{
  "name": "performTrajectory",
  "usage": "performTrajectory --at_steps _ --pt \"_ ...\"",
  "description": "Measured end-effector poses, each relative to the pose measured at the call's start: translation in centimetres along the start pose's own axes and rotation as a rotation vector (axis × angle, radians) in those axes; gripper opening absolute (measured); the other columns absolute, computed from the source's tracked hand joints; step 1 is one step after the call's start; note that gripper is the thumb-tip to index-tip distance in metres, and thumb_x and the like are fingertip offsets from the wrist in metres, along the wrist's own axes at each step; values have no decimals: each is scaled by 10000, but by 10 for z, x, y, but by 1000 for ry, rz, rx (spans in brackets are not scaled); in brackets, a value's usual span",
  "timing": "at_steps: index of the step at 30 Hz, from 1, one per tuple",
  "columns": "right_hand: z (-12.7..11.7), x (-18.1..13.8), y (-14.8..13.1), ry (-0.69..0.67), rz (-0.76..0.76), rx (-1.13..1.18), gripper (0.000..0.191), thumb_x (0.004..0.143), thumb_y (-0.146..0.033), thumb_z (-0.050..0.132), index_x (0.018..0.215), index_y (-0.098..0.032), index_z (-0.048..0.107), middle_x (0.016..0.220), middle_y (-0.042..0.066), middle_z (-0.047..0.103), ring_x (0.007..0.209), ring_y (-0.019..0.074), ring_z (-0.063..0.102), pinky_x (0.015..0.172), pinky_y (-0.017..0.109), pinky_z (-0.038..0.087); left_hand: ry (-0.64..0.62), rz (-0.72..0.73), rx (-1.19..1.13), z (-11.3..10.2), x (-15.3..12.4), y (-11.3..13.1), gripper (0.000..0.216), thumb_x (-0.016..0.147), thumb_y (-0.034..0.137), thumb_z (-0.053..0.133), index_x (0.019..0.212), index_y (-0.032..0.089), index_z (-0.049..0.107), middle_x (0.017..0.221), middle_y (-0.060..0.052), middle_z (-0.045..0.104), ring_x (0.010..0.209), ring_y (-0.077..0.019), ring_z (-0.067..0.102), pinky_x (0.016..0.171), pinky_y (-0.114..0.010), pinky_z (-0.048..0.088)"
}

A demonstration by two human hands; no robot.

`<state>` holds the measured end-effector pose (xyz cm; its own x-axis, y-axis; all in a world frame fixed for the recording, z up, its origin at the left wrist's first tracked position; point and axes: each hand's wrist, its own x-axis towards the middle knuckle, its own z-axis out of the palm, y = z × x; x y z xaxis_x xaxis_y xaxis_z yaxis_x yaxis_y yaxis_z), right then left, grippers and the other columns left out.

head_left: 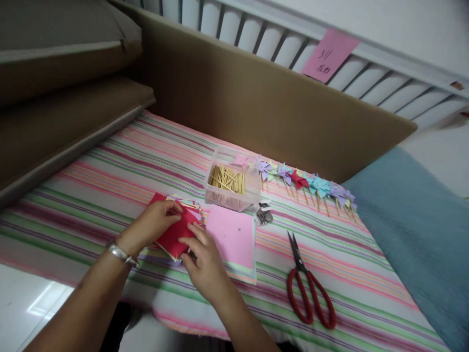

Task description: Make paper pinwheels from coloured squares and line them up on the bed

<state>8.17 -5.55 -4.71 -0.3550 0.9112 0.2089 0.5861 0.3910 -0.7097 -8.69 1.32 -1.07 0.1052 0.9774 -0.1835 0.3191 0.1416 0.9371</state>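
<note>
A square of red paper (177, 235) lies on an uneven stack of coloured paper sheets (160, 251). My left hand (158, 221) rests on its upper left part, fingers curled in and pressed together on the paper. At the paper's right edge is my right hand (203, 264), thumb and fingers bent around that side. Just right of it, a pile of square sheets with a pink paper (232, 234) on top lies flat. Behind these stands a clear plastic box (234, 201) filled with short wooden sticks (227, 180).
Paper pinwheels (299, 180) on sticks lie in a row at the back right. Scissors (301, 274) with red handles lie at the right, and a small container of metal pins (264, 215) sits by the box. A brown board (249, 93) closes off the far side; cushions (66, 122) stand left.
</note>
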Motion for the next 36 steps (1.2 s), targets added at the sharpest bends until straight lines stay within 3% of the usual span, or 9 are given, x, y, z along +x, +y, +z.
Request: performTrajectory --at_steps 5,9,14,20,22,28,32,36 --pt "2 2 -2 14 70 40 342 749 -68 617 1058 -192 692 1350 129 522 1286 251 440 1078 459 355 -12 -18 -2 0 1 -3 122 620 219 579 711 198 658 684 -5 674 648 -197 608 592 -284 427" --pt "1 3 -4 43 93 73 236 801 -131 608 981 -228 725 1293 109 568 1242 250 483 1043 459 391 -9 -15 8 0 1 -3 102 612 223 592 684 205 661 672 0 675 658 -203 614 614 -290 440" --pt "-5 7 -2 210 79 137 183 832 -160 605 920 -242 743 1164 98 627 1119 233 560 970 411 448 -8 -8 -143 0 -5 10 103 650 279 672 716 200 674 689 5 683 659 -184 617 631 -280 462" --pt "-41 16 3 466 106 295 180 857 -170 563 908 -231 725 986 62 674 960 193 622 862 338 501 278 36 -541 6 -16 33 231 655 339 756 823 201 680 806 -1 721 772 -169 655 720 -252 494" --pt "-53 18 5 540 121 330 150 844 -187 576 878 -212 720 928 55 688 909 192 637 825 326 511 306 31 -614 10 -19 36 223 654 326 769 815 203 675 815 5 726 774 -155 659 717 -227 499" --pt "-65 18 12 621 238 442 142 803 -193 571 845 -181 706 865 44 702 797 177 646 720 290 533 248 -9 -656 22 -17 32 228 667 337 776 823 202 679 786 14 733 757 -116 655 711 -167 494" --pt "-67 16 14 622 236 459 177 795 -184 554 872 -188 713 878 39 705 783 172 648 691 279 535 151 -76 -633 28 -12 28 245 671 392 761 766 177 693 741 -6 729 700 -121 647 681 -183 503" --pt "-71 14 18 634 223 454 171 818 -211 561 885 -186 716 883 47 706 793 178 651 706 289 536 146 -114 -587 31 -10 29 226 688 387 744 789 193 690 745 -8 725 690 -137 649 619 -204 508"
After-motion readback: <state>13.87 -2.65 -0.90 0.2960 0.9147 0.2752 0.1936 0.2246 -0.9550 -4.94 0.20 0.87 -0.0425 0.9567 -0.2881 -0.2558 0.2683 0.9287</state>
